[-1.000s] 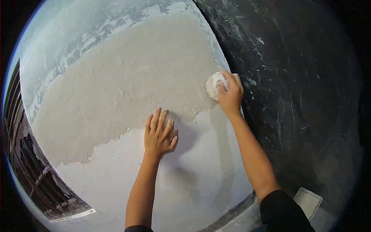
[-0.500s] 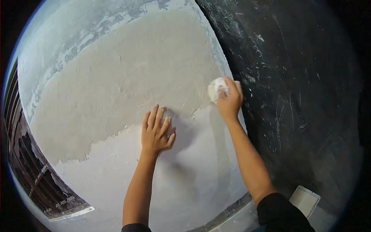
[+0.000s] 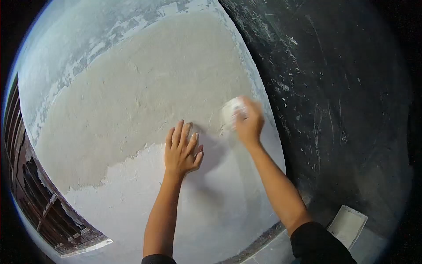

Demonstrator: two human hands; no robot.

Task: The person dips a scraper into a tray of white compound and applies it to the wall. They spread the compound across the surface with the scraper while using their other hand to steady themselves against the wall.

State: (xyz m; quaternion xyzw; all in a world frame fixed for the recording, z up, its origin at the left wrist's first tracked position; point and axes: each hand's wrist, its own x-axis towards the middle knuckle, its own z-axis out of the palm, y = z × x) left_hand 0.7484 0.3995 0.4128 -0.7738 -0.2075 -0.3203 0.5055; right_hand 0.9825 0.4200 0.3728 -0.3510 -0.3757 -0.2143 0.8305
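My right hand [image 3: 249, 123], blurred by motion, grips an off-white pad [image 3: 229, 113] and presses it to the wall near its right side. Blur hides whether the pad is a sponge or a folded sheet. Beneath it runs the ragged lower edge of a beige plaster patch [image 3: 145, 83], which covers much of the white wall [image 3: 211, 215]. Lower and to the left, my left hand [image 3: 181, 152] rests with fingers spread across that same edge, where beige meets white. It holds nothing.
At the right, a dark scratched surface [image 3: 334, 105] borders the wall's edge. A pale rectangular container [image 3: 348, 226] stands low on the right. Dark brown slats in a frame [image 3: 44, 198] lie at the lower left. A grey strip [image 3: 259, 240] follows the wall's bottom edge.
My right hand has moved left and slightly down with the pad, away from the wall's right edge. My left hand stays at nearly the same spot on the wall; the view has shifted slightly.
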